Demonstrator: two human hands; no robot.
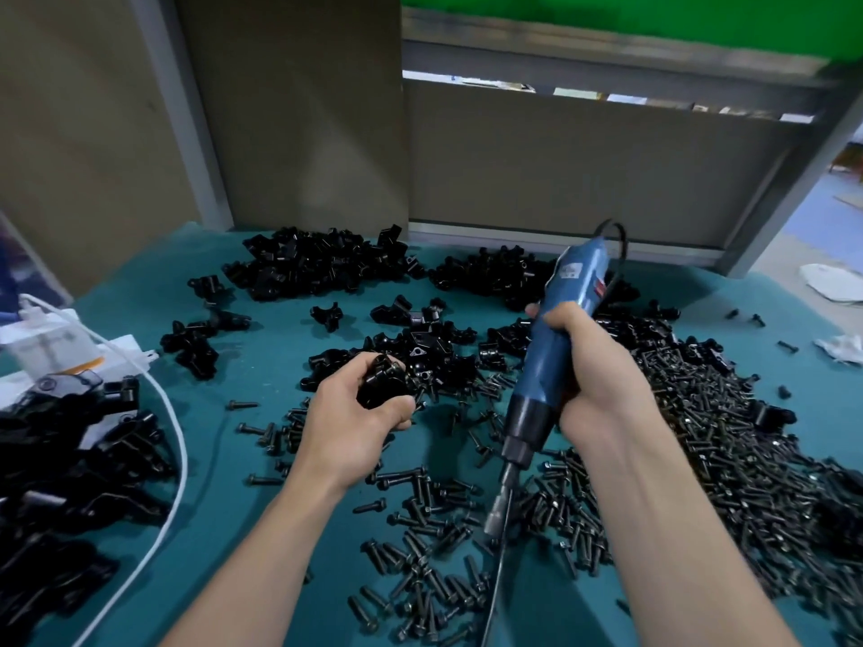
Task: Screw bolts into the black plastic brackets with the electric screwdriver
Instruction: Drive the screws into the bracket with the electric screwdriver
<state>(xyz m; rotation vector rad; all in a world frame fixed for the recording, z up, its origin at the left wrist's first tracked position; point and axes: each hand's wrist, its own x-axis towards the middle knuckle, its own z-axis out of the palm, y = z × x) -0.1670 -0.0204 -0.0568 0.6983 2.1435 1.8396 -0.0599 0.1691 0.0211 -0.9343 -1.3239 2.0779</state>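
Note:
My left hand (pixel 357 415) grips a black plastic bracket (pixel 385 382) above the middle of the teal table (pixel 261 361). My right hand (pixel 590 375) holds the blue electric screwdriver (pixel 553 338) by its body, bit pointing down and toward me. The long bit (pixel 497 516) hangs over a spread of loose black bolts (pixel 434 544). More black brackets (pixel 322 263) lie heaped at the back of the table, and a second heap (pixel 495 273) sits behind the screwdriver. The bracket is partly hidden by my fingers.
A large pile of bolts (pixel 728 436) covers the right side. Assembled black parts (pixel 70 459) fill the left edge, crossed by a white cable (pixel 175 441). A white device (pixel 51 347) sits at far left. Brown panels (pixel 299 109) wall the back.

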